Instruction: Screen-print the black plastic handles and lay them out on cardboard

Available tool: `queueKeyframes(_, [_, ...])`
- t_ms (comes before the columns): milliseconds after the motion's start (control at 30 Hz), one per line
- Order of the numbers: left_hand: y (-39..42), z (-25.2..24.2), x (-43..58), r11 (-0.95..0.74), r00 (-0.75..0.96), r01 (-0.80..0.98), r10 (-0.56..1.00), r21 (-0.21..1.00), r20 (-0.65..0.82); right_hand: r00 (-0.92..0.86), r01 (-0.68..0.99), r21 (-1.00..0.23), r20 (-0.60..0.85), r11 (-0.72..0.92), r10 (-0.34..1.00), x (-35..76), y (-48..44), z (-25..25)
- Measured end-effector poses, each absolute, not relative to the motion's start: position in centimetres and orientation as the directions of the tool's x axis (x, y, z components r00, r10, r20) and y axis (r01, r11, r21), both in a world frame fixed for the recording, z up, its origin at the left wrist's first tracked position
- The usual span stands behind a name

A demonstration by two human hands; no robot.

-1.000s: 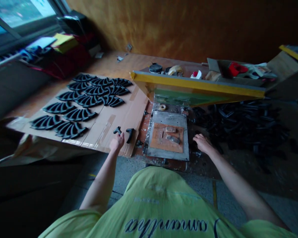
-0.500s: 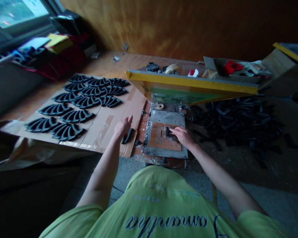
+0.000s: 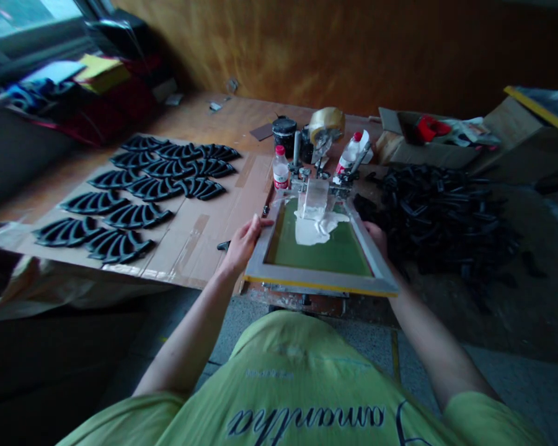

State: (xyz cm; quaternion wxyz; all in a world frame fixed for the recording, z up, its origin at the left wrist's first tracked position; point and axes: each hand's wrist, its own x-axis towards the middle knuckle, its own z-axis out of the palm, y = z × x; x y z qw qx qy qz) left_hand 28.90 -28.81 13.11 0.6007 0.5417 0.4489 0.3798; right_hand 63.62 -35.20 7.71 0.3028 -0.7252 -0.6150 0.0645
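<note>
A screen printing frame (image 3: 385,272) with a green mesh lies lowered over the work plate, hiding the plate and whatever sits on it. My left hand (image 3: 244,243) grips its left edge, and my right hand (image 3: 376,238) is on its right edge, partly hidden behind the frame. White ink (image 3: 314,229) is pooled on the upper part of the mesh. At the ink's far side a clear squeegee (image 3: 315,195) stands on the mesh. One curved black plastic part (image 3: 224,246) lies on the cardboard just beside my left hand.
Fanned rows of black parts (image 3: 139,214) lie on the cardboard sheet (image 3: 204,248) at left. A heap of black parts (image 3: 446,235) covers the right side. Behind the frame are bottles (image 3: 281,170), a tape roll (image 3: 326,124) and a black tub (image 3: 284,133). An open carton (image 3: 428,145) stands at back right.
The frame has swung down from its raised tilt over the plate. My right hand has left the small black part on the plate. Both hands now hold the frame's sides.
</note>
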Motion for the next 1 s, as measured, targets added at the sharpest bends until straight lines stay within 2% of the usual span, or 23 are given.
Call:
queueKeyframes(100, [-30.5,7.7,28.2,0.236,0.295,0.118,0.919,0.964,-0.261,0.255,0.867,-0.497,0.382,-0.035,0.888,63.3,-32.6,9.9])
queueKeyframes(167, [-30.9,4.7,28.4,0.264,0.265,0.166,0.916,0.950,-0.301,0.121,0.906,-0.418,0.414,0.070,0.902,60.9,-30.8,10.9])
queueKeyframes(233, [-30.9,2.7,28.7,0.254,0.236,0.226,0.922,0.940,-0.306,-0.044,0.940,-0.301,0.361,0.161,0.931,58.0,-29.7,11.1])
queueKeyframes(333, [-30.5,1.6,28.9,0.234,0.209,0.297,0.930,0.926,-0.302,-0.184,0.956,-0.195,0.177,0.218,0.967,54.7,-29.9,10.1])
queueKeyframes(433, [-30.3,1.7,28.9,0.250,0.190,0.325,0.927,0.912,-0.322,-0.300,0.939,-0.159,0.058,0.305,0.952,53.8,-32.4,8.9])
queueKeyframes(600, [-30.3,1.5,28.8,0.263,0.189,0.311,0.924,0.913,-0.331,-0.616,0.777,-0.152,0.016,0.611,0.788,55.4,-35.7,9.4])
queueKeyframes(700, [-30.3,1.0,28.7,0.231,0.213,0.315,0.928,0.921,-0.306,-0.612,0.775,-0.191,0.010,0.603,0.790,56.0,-35.0,10.3])
queueKeyframes(833, [-30.3,0.8,28.6,0.229,0.238,0.275,0.925,0.934,-0.297,-0.466,0.861,-0.156,0.143,0.485,0.873,55.1,-35.1,9.4])
queueKeyframes(900, [-30.4,0.8,28.6,0.249,0.239,0.240,0.921,0.938,-0.306,-0.468,0.858,-0.140,0.187,0.495,0.864,54.5,-36.4,8.4])
queueKeyframes(1000, [-30.5,1.0,28.7,0.276,0.239,0.227,0.914,0.934,-0.328,-0.513,0.823,-0.179,0.176,0.540,0.840,54.4,-37.7,7.8])
